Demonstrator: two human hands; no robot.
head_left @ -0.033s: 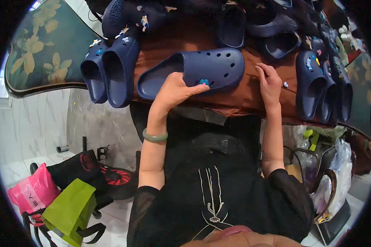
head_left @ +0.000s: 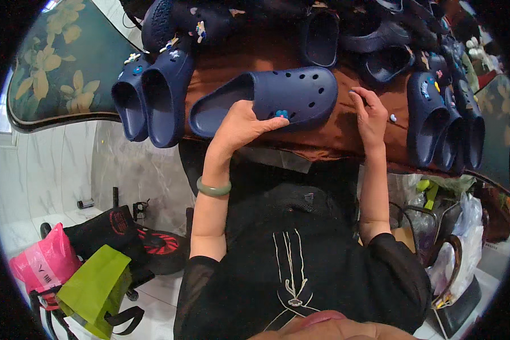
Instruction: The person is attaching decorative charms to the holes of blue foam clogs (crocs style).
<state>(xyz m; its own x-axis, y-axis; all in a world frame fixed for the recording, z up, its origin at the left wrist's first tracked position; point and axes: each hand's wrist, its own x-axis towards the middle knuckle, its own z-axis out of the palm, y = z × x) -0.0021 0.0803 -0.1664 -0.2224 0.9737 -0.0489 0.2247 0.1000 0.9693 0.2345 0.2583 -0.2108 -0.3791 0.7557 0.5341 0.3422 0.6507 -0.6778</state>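
A dark blue clog (head_left: 300, 90) with holes in its upper lies sideways on the brown cloth, its toe to the right. My left hand (head_left: 245, 122) grips its near side, the thumb stretched along the upper toward a blue flower charm (head_left: 281, 114) set in one hole. Right of the toe, apart from the clog, my right hand (head_left: 371, 116) is raised with thumb and forefinger drawn together. A small pale bit shows at those fingertips, too small to name. Beside this hand a tiny white charm (head_left: 392, 118) rests on the cloth.
A pair of decorated blue clogs (head_left: 163, 99) stands at the left; more clogs (head_left: 428, 119) line the right. Others crowd the far side. The brown cloth (head_left: 255, 51) covers the table's middle. Below left are a pink package (head_left: 45, 258) and a green bag (head_left: 96, 283).
Both hands and the clog stay practically where they were. The pale bit at my right fingertips shows more plainly now.
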